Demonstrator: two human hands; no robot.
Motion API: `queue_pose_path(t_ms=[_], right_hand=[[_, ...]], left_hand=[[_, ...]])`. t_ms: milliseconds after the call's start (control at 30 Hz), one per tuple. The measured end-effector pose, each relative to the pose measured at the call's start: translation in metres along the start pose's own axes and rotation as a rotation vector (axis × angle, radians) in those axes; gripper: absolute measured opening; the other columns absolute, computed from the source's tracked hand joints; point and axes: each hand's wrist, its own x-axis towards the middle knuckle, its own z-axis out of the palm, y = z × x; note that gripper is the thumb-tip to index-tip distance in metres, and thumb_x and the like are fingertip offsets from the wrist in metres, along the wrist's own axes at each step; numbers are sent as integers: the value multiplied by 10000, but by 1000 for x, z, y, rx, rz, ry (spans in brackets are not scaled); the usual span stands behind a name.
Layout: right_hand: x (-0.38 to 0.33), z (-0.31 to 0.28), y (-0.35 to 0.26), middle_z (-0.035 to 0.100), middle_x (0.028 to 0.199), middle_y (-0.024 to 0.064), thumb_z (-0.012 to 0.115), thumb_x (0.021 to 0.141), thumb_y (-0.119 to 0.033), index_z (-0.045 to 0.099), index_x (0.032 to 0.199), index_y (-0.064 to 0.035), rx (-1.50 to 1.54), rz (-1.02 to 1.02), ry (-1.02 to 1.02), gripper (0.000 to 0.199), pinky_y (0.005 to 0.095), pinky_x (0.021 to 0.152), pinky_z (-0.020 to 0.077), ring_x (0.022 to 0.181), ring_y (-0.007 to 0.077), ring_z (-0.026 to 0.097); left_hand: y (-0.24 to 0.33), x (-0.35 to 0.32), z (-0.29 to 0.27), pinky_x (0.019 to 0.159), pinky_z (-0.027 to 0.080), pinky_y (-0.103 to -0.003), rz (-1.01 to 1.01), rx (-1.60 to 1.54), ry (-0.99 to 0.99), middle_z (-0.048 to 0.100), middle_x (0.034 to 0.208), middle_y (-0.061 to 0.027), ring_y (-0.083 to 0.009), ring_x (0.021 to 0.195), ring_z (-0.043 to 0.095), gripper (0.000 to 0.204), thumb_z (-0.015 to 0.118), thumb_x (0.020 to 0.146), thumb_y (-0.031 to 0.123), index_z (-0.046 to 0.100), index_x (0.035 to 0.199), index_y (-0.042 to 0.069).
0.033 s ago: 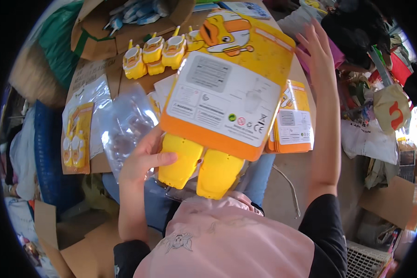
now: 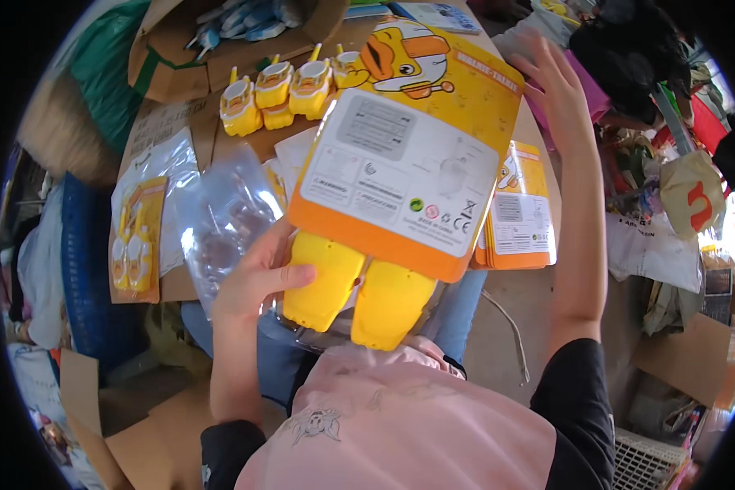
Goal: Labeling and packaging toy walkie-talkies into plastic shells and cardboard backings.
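My left hand (image 2: pixel 257 278) is closed round the left edge of a clear plastic blister shell (image 2: pixel 309 336), its thumb lying on one of two yellow toy walkie-talkies (image 2: pixel 322 282) that sit backs up in the shell. A large yellow and orange backing card (image 2: pixel 433 268), printed with a duck and a white panel, lies over their upper part and hides it. Beside the card's upper right corner, my right hand (image 2: pixel 551 82) is raised with fingers stretched out, slightly blurred, holding nothing. Whether its fingertips touch the card I cannot tell.
Several more yellow walkie-talkies (image 2: pixel 273 86) stand on the cardboard-covered table. Empty clear shells (image 2: pixel 229 212) lie left of the card, with a packed pair (image 2: pixel 139 245) farther left. A stack of cards (image 2: pixel 518 224) is at the right edge. An open carton (image 2: pixel 167 61) stands at the back.
The fingers of my right hand have shifted slightly left, toward the card's upper corner. My left hand keeps its hold on the shell.
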Motion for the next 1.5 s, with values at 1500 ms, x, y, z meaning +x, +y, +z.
queue_pose_path(t_ms=[1500], right_hand=[[-129,87,-23,548,1200,137,695,753,-32,341,1327,39,506,480,-584,678,301,941,437,1107,178,538]], left_hand=[[20,17,7,867,486,-306,189,-15,356,601,1126,-103,-191,1009,597,579,663,733,3,450,1270,27]])
